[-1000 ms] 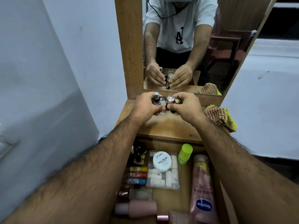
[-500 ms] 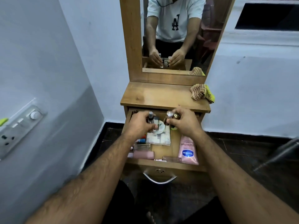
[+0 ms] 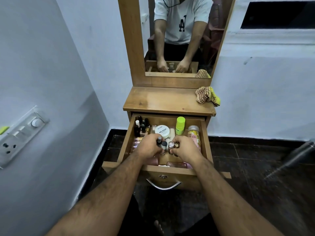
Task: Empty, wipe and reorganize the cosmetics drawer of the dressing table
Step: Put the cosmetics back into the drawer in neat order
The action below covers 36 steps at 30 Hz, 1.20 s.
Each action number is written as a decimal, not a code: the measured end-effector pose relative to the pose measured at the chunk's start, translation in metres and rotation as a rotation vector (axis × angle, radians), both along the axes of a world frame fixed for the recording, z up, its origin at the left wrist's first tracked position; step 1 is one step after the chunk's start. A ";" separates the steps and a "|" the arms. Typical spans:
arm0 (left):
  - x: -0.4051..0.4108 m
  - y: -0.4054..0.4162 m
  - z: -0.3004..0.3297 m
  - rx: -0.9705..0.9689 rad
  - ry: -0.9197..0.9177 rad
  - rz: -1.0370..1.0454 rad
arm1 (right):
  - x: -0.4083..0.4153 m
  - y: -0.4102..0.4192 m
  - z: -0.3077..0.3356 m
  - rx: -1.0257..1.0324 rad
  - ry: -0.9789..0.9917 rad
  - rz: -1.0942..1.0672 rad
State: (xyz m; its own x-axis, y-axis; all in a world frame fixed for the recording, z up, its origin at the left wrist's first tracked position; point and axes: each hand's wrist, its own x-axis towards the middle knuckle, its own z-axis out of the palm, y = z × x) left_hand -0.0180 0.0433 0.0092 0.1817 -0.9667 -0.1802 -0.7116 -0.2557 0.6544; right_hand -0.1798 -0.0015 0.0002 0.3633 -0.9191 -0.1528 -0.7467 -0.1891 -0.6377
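Note:
The wooden drawer (image 3: 205, 142) of the dressing table stands pulled out, full of cosmetics. My left hand (image 3: 148, 146) grips two small bottles (image 3: 162, 144) with dark and grey caps. My right hand (image 3: 185, 148) grips two more small bottles (image 3: 173, 145), one clear and one gold-capped. Both hands hold them together low over the middle of the drawer. Behind them lie a white nail polish remover jar (image 3: 162, 130), a green-capped bottle (image 3: 180, 126), a pink tube (image 3: 193, 133) and a cluster of dark nail polish bottles (image 3: 142, 126). A pink bottle (image 3: 177, 164) lies at the drawer's front.
A checked cloth with a yellow one (image 3: 207, 96) lies on the right rear of the tabletop (image 3: 163, 101). The mirror (image 3: 179, 36) rises behind it. A switch panel (image 3: 18, 135) is on the left wall. The drawer's metal handle (image 3: 163, 185) faces me above a dark floor.
Both hands came down from above the tabletop into the open drawer, still gripping the small bottles. My head pulled back, so more of the table and floor shows.

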 end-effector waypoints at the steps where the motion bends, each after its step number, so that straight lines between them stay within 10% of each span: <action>1: 0.000 -0.001 -0.002 0.011 -0.009 -0.004 | 0.001 -0.001 -0.002 0.008 -0.007 -0.002; 36: -0.003 0.007 0.010 -0.017 -0.389 -0.201 | 0.009 0.003 0.003 0.083 0.082 0.080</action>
